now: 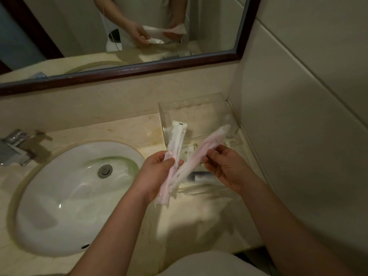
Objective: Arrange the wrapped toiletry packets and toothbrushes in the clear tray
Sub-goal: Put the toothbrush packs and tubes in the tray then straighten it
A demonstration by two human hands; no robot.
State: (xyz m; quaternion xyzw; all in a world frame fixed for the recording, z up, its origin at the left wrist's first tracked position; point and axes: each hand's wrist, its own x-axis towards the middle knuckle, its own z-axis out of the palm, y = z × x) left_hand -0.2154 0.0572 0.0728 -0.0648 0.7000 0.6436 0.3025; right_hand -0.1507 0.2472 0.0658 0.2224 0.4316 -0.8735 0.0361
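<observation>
My left hand (159,172) grips a long wrapped pink toothbrush (176,142) that points up and away. In my right hand (225,166) is a second wrapped pink toothbrush (207,146), slanting up to the right; the two wrappers cross in a V between my hands. Behind them the clear tray (199,112) stands on the counter in the corner by the wall. A flat printed packet (192,152) lies at the tray's front edge, partly hidden by the toothbrushes. A small dark tube-like packet (199,176) rests on the counter under my hands.
A white oval sink (65,198) with a metal drain fills the left of the beige counter, and a chrome faucet (16,146) stands at its far left. A dark-framed mirror (139,68) hangs above. A tiled wall (298,116) closes the right side.
</observation>
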